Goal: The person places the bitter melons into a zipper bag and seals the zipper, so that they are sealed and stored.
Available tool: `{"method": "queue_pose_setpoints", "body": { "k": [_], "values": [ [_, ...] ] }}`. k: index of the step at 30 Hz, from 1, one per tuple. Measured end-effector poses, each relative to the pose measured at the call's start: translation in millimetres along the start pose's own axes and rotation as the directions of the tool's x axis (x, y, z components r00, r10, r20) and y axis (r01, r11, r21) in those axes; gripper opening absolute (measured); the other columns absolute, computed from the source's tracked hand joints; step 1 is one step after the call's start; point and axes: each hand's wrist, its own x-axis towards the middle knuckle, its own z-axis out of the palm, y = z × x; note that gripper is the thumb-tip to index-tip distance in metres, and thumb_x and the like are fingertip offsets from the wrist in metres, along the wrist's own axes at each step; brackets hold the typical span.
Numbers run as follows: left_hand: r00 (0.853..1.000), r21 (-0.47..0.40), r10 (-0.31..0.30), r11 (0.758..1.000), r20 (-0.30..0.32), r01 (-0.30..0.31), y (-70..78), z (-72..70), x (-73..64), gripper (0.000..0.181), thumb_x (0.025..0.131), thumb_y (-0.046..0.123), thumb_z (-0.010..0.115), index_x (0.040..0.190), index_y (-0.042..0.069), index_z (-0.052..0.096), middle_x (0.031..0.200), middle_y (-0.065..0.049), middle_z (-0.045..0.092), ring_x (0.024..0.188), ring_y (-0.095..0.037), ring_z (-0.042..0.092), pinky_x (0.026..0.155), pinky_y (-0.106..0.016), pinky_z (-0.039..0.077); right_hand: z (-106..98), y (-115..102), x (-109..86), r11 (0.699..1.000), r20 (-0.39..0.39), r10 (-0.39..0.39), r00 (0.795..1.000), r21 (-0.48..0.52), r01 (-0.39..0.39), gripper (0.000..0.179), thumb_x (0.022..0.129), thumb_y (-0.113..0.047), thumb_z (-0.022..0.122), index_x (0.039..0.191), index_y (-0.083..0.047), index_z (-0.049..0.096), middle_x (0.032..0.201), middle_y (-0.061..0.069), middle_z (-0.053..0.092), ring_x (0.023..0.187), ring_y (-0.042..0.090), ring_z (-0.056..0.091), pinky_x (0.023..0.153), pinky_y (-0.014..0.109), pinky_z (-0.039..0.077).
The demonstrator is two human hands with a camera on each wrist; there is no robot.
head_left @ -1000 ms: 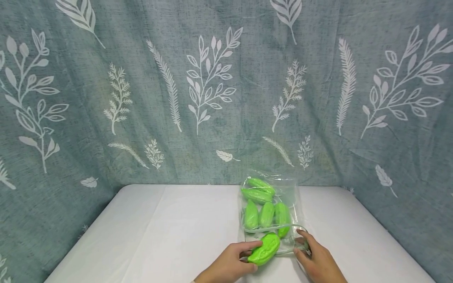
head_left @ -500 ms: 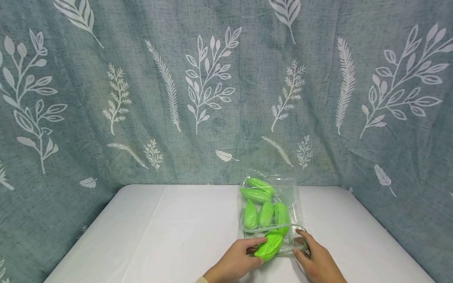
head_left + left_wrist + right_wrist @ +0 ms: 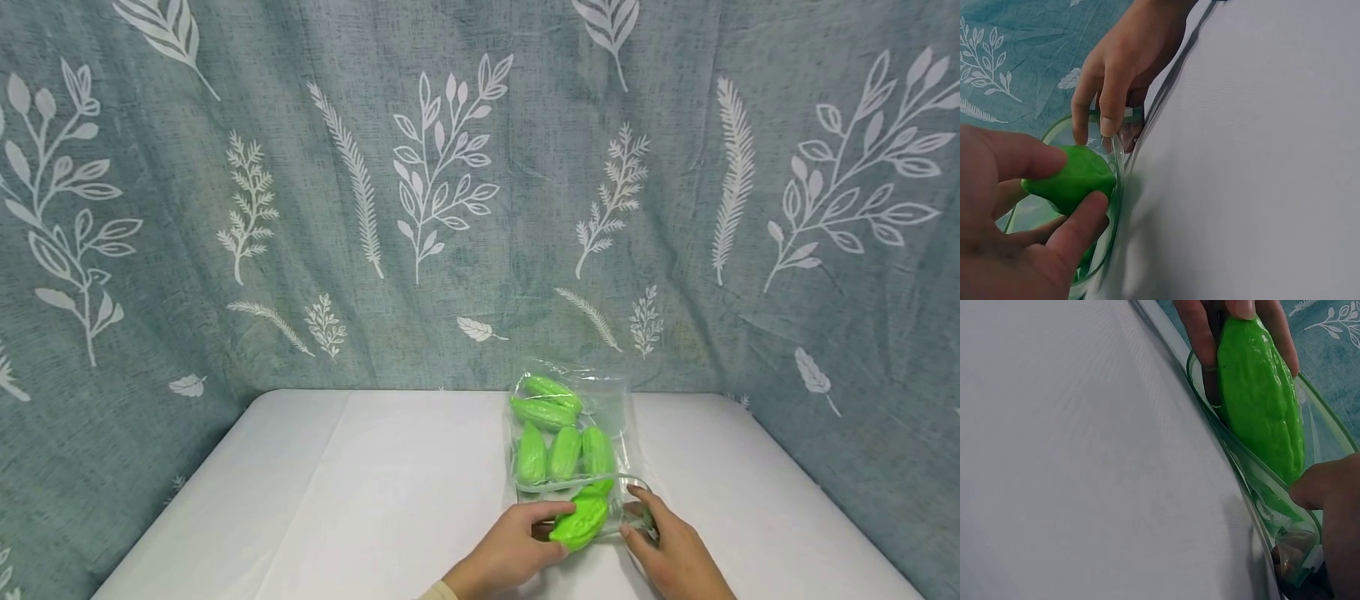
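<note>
My left hand (image 3: pixel 517 542) grips a bright green, bumpy bitter melon (image 3: pixel 581 521) between thumb and fingers. The melon is at the mouth of a clear zip bag (image 3: pixel 617 417), and its far end points into the opening in the right wrist view. With my right hand (image 3: pixel 671 542) I hold the right edge of the bag's mouth. The green zip strip (image 3: pixel 1060 128) loops wide around the melon in the left wrist view. Several more bitter melons (image 3: pixel 564 454) lie inside the bag, two crosswise at the back and others lengthwise in front.
The bag lies on a white-covered table (image 3: pixel 390 483), right of the middle, reaching near its back edge. A grey-green curtain (image 3: pixel 480 208) with white leaf prints hangs behind and along both sides.
My left hand has moved the bitter melon right and forward, farther over the bag's mouth. The right hand has stayed at the bag's edge.
</note>
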Motion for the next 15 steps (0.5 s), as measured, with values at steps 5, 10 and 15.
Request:
{"method": "queue_pose_setpoints", "body": {
  "k": [5,10,15],
  "values": [
    [1.000,0.055,0.012,0.998,-0.011,-0.012,-1.0,3.5,0.8,0.047,0.083,0.001,0.075,0.127,0.015,0.069,0.118,0.005,0.068,0.098,-0.007,0.065,0.081,-0.023,0.053,-0.5,-0.6,0.7,1.000,0.002,0.002,1.000,-0.004,-0.002,0.065,0.097,-0.038,0.066,0.148,-0.007,0.042,0.127,0.013,0.065,0.113,0.033,0.062,0.090,0.053,0.051],
    [0.998,0.144,0.064,0.988,0.011,-0.065,-1.0,6.8,2.2,0.048,0.083,0.002,0.076,0.129,0.013,0.068,0.120,0.004,0.066,0.098,-0.003,0.064,0.081,-0.019,0.053,-0.8,-0.5,0.6,1.000,-0.001,0.001,1.000,-0.004,-0.001,0.065,0.096,-0.037,0.067,0.148,-0.007,0.042,0.126,0.013,0.065,0.113,0.032,0.062,0.089,0.053,0.051],
    [0.990,0.219,0.140,0.965,0.023,-0.142,-0.8,9.5,4.2,0.049,0.083,0.002,0.077,0.131,0.011,0.067,0.124,0.002,0.064,0.104,-0.001,0.059,0.080,-0.015,0.052,-0.3,0.3,-0.4,1.000,-0.010,-0.003,1.000,-0.004,0.003,0.064,0.096,-0.036,0.067,0.148,-0.007,0.043,0.126,0.012,0.065,0.112,0.031,0.063,0.089,0.052,0.051]
  ]
}}
